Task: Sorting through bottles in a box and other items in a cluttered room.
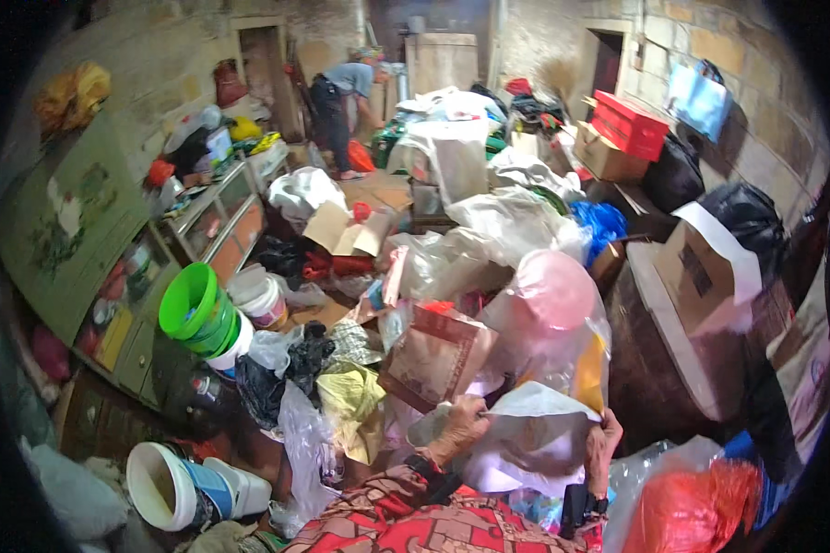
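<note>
My left hand [462, 428] and my right hand [603, 442] each grip one edge of a whitish plastic bag [532, 449], pulled out between them below the middle of the view. The bag's mouth is stretched wide; what it holds cannot be made out. Just beyond my left hand a brown and tan printed box [439, 356] lies tilted. A pink round plastic item [555, 290] rests inside a clear plastic bag [505, 339] ahead of my hands. Left of the box is a crumpled yellow bag [351, 401].
Stacked green buckets [194, 304] stand left, with a white bucket [159, 484] lying lower down. A red plastic bag [692, 498] sits at lower right, an open cardboard box [698, 276] above it. Another person [342, 104] bends at the back. A green cabinet [76, 228] lines the left.
</note>
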Demonstrator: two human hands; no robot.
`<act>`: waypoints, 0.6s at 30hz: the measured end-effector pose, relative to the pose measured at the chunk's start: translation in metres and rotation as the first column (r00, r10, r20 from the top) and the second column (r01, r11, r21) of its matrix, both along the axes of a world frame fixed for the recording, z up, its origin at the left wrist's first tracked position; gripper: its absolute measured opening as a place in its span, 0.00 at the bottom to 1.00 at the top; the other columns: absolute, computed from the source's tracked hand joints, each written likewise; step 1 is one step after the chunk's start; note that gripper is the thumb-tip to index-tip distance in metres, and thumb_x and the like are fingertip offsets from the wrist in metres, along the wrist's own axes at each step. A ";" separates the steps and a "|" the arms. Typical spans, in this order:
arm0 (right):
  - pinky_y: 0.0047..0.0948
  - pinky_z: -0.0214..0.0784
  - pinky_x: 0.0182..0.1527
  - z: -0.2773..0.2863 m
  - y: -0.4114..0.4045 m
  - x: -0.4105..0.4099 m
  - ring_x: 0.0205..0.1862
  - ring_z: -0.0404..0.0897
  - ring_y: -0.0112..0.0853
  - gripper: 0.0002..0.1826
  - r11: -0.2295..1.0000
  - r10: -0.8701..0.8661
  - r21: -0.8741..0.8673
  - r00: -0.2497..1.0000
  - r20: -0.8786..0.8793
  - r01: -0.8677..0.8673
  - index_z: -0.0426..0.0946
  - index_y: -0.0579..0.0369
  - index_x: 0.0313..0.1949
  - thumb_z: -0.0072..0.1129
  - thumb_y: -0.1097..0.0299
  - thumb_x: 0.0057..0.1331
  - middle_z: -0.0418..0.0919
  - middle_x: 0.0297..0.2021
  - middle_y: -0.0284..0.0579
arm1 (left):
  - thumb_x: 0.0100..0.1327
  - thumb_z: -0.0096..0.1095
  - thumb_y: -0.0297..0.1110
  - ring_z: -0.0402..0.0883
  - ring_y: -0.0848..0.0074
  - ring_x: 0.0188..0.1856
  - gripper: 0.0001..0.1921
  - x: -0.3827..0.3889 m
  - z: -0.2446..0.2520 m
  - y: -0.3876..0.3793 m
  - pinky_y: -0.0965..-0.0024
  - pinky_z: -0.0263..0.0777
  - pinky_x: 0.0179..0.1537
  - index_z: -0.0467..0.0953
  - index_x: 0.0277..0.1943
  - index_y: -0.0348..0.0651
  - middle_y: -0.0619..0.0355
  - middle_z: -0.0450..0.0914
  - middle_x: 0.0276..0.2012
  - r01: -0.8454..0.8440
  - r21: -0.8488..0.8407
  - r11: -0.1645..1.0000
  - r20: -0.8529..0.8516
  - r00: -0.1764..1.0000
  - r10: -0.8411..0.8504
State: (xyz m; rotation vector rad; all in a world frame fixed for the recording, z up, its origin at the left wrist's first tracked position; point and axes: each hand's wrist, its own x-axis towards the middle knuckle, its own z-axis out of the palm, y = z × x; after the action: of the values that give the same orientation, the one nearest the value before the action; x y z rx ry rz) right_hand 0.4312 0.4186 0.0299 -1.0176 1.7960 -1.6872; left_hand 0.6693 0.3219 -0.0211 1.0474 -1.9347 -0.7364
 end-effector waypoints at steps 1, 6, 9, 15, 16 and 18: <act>0.15 0.59 0.32 0.004 0.005 0.000 0.29 0.67 0.19 0.08 0.995 0.080 -0.061 0.996 0.043 -0.077 0.72 0.64 0.31 0.42 0.80 0.54 0.71 0.26 0.30 | 0.46 0.62 0.37 0.69 0.56 0.35 0.13 -0.003 -0.001 0.002 0.58 0.61 0.37 0.70 0.23 0.36 0.47 0.72 0.27 -0.011 -0.027 1.000 -0.059 0.998 0.009; 0.15 0.60 0.33 0.006 -0.003 0.003 0.29 0.68 0.18 0.08 0.997 0.044 -0.060 0.997 -0.057 -0.048 0.72 0.64 0.31 0.42 0.83 0.54 0.72 0.26 0.31 | 0.46 0.63 0.36 0.70 0.56 0.34 0.12 0.000 0.000 0.003 0.58 0.62 0.35 0.70 0.23 0.36 0.48 0.72 0.26 -0.037 -0.020 0.999 -0.083 0.996 0.035; 0.16 0.61 0.34 0.005 -0.005 0.000 0.29 0.68 0.18 0.08 1.000 0.019 -0.012 0.999 -0.045 -0.019 0.72 0.64 0.31 0.43 0.83 0.55 0.72 0.27 0.31 | 0.46 0.64 0.37 0.70 0.57 0.34 0.13 -0.004 0.004 0.000 0.58 0.62 0.36 0.70 0.22 0.36 0.49 0.72 0.26 -0.084 -0.062 0.995 -0.080 0.994 0.079; 0.16 0.59 0.31 0.011 -0.008 0.004 0.28 0.66 0.17 0.05 0.999 0.029 -0.034 0.998 -0.049 -0.030 0.72 0.64 0.31 0.49 0.75 0.59 0.72 0.25 0.29 | 0.47 0.64 0.37 0.71 0.57 0.40 0.12 -0.004 0.003 -0.009 0.60 0.64 0.42 0.73 0.27 0.37 0.47 0.74 0.36 -0.156 -0.099 0.983 -0.062 0.987 0.151; 0.16 0.58 0.29 0.015 -0.006 0.006 0.27 0.65 0.16 0.06 0.999 0.030 -0.012 0.998 -0.048 -0.030 0.72 0.64 0.30 0.50 0.73 0.60 0.71 0.24 0.28 | 0.48 0.64 0.38 0.71 0.57 0.43 0.12 -0.004 0.003 -0.008 0.60 0.63 0.46 0.74 0.29 0.37 0.47 0.73 0.39 -0.143 -0.054 0.988 -0.060 0.988 0.139; 0.16 0.56 0.26 0.016 -0.004 0.004 0.25 0.62 0.16 0.09 0.999 0.037 0.015 0.995 -0.094 -0.036 0.72 0.63 0.29 0.50 0.69 0.61 0.69 0.22 0.27 | 0.48 0.64 0.37 0.70 0.58 0.44 0.11 -0.008 0.003 -0.008 0.60 0.62 0.47 0.75 0.30 0.38 0.47 0.73 0.39 -0.150 -0.072 0.986 -0.092 0.985 0.144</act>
State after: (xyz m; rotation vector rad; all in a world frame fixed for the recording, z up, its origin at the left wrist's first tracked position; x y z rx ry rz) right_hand 0.4354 0.4145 0.0461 -1.1347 1.8329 -1.6284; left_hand 0.6611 0.3142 -0.0183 1.0798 -1.7776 -0.6083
